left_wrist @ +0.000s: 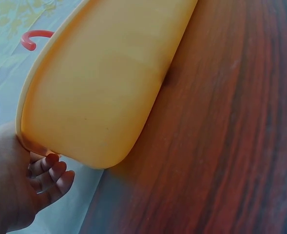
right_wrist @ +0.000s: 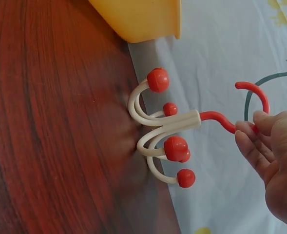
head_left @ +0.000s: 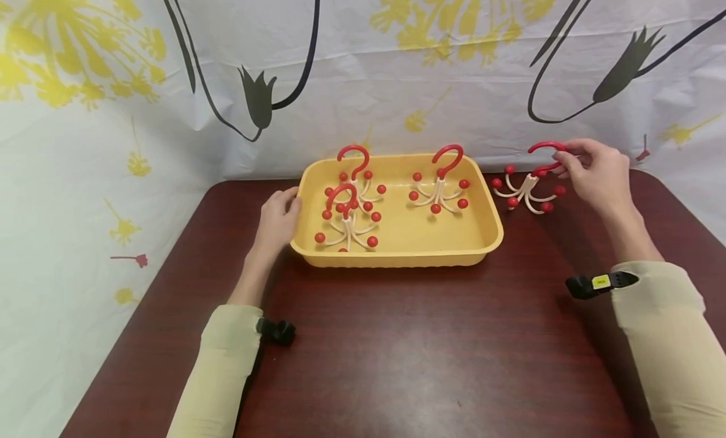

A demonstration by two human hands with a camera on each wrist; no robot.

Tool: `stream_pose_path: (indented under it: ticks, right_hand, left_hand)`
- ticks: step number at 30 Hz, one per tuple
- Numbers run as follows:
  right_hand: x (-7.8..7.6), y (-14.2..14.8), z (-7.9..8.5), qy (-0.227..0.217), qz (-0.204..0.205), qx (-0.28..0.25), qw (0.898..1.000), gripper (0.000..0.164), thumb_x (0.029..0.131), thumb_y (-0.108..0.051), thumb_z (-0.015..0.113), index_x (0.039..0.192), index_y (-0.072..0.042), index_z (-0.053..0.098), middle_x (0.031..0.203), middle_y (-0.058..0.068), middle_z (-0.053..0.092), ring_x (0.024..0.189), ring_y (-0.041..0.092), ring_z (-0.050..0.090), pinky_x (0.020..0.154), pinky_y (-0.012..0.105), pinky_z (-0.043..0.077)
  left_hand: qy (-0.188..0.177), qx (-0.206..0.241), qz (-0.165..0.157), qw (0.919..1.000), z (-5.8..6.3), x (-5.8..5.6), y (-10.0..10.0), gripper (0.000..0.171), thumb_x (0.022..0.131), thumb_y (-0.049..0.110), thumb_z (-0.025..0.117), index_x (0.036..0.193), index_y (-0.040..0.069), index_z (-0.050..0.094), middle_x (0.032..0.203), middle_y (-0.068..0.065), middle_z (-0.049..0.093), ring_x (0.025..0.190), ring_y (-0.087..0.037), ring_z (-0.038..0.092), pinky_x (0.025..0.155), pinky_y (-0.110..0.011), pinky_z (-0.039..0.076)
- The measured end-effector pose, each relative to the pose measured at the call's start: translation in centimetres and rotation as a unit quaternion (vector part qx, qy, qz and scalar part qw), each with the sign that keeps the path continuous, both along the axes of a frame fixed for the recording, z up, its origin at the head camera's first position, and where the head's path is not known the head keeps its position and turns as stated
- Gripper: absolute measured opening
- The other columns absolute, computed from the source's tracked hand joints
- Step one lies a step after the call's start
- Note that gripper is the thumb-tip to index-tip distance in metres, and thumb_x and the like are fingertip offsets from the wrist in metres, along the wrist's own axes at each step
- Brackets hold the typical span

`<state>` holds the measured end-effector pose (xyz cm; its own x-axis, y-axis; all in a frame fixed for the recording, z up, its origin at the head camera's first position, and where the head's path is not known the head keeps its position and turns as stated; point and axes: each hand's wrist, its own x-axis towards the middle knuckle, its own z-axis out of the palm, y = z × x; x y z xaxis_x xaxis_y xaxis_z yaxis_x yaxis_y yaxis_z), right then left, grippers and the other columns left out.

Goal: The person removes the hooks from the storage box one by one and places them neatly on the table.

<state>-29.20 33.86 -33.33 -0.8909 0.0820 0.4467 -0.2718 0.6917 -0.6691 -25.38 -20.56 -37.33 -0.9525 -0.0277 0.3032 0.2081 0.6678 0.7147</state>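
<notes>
Now the right hand pinches a hook (red-topped, white-stemmed) off the tray's three o'clock; the left hand grips the tray at nine.

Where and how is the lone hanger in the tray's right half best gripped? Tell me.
Pinch its red hook by the outer curve, probably coming from above and the right: the hook rises over the spread of red balls, its curve bulging right.
</notes>
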Motion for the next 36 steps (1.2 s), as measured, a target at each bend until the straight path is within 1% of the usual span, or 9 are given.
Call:
stream_pose_path:
  ticks: [3,6,9,14,16,18,22,27,36]
  right_hand:
    - [0.1,0.0,0.1,0.0,0.004,-0.001,1.0,0.033,0.099,-0.014,0.064,0.122,0.009,0.065,0.073,-0.037,0.055,0.06,-0.017,0.057,0.056,0.004,0.045]
    - [0.4,0.0,0.3,-0.002,0.003,0.007,1.0,0.033,0.1,-0.015,0.063,0.123,0.008,0.065,0.074,-0.037,0.053,0.06,-0.018,0.056,0.056,0.004,0.044]
    - [0.7,-0.1,0.5,-0.002,-0.006,0.017,1.0,0.033,0.099,-0.016,0.061,0.124,0.006,0.065,0.075,-0.037,0.05,0.06,-0.02,0.054,0.054,0.004,0.042]
    - [0.9,-0.2,1.0,0.012,-0.023,0.042,0.999,0.033,0.098,-0.019,0.06,0.123,0.001,0.068,0.085,-0.033,0.052,0.061,-0.022,0.051,0.051,0.006,0.039]
    - [1.0,-0.3,1.2,0.016,-0.026,0.048,0.998,0.033,0.098,-0.02,0.06,0.123,0.0,0.069,0.09,-0.03,0.053,0.063,-0.023,0.05,0.052,0.006,0.038]
    - [1.1,-0.5,1.4,0.022,-0.031,0.048,0.998,0.032,0.098,-0.021,0.06,0.121,-0.001,0.07,0.091,-0.029,0.054,0.065,-0.024,0.05,0.055,0.004,0.038]
    - [1.3,-1.0,1.7,0.05,-0.034,0.039,0.997,0.031,0.097,-0.02,0.061,0.118,-0.001,0.072,0.089,-0.031,0.051,0.07,-0.024,0.049,0.062,0.004,0.037]
    - [1.4,-1.9,2.0,0.088,-0.025,0.023,0.996,0.028,0.094,-0.016,0.061,0.114,0.0,0.074,0.089,-0.033,0.05,0.073,-0.024,0.051,0.068,0.004,0.037]
    - [1.5,-3.9,2.1,0.124,0.011,0.015,0.992,0.025,0.096,-0.012,0.062,0.113,0.002,0.074,0.095,-0.029,0.054,0.077,-0.019,0.054,0.072,0.001,0.04]
  left_hand:
    - [0.004,-0.001,0.002,1.0,0.0,0.0,0.0,0.04,0.105,0.014,0.05,0.138,-0.008,0.056,0.112,-0.024,0.06,0.102,-0.035,0.057,0.091,-0.046,0.049]
    - [0.004,-0.003,0.001,1.0,-0.1,0.0,0.0,0.041,0.105,0.015,0.049,0.139,-0.008,0.056,0.112,-0.024,0.06,0.102,-0.035,0.057,0.091,-0.046,0.049]
    - [0.001,-0.003,-0.001,1.0,-0.1,0.0,0.0,0.041,0.106,0.016,0.049,0.139,-0.007,0.055,0.112,-0.023,0.059,0.102,-0.035,0.056,0.091,-0.046,0.049]
    - [0.002,0.002,-0.003,1.0,-0.1,0.0,0.0,0.04,0.106,0.014,0.049,0.139,-0.007,0.056,0.113,-0.024,0.06,0.103,-0.035,0.057,0.092,-0.046,0.049]
    - [0.0,0.002,-0.001,1.0,-0.1,0.0,0.0,0.04,0.106,0.014,0.049,0.139,-0.007,0.056,0.114,-0.024,0.06,0.103,-0.035,0.057,0.093,-0.047,0.049]
    - [-0.002,0.002,0.0,1.0,0.0,0.1,0.0,0.04,0.106,0.014,0.049,0.139,-0.007,0.056,0.114,-0.024,0.06,0.104,-0.035,0.056,0.093,-0.047,0.048]
    - [-0.003,0.0,0.002,1.0,0.0,0.1,0.0,0.041,0.106,0.014,0.048,0.14,-0.007,0.055,0.115,-0.024,0.059,0.104,-0.035,0.056,0.093,-0.047,0.049]
    - [0.007,0.004,-0.002,1.0,-0.1,0.0,0.0,0.04,0.105,0.013,0.05,0.138,-0.008,0.056,0.115,-0.025,0.06,0.104,-0.036,0.057,0.094,-0.047,0.048]
    - [0.011,0.012,-0.003,0.9999,-0.1,0.1,0.0,0.039,0.105,0.012,0.05,0.138,-0.009,0.056,0.116,-0.025,0.061,0.106,-0.036,0.058,0.095,-0.047,0.048]
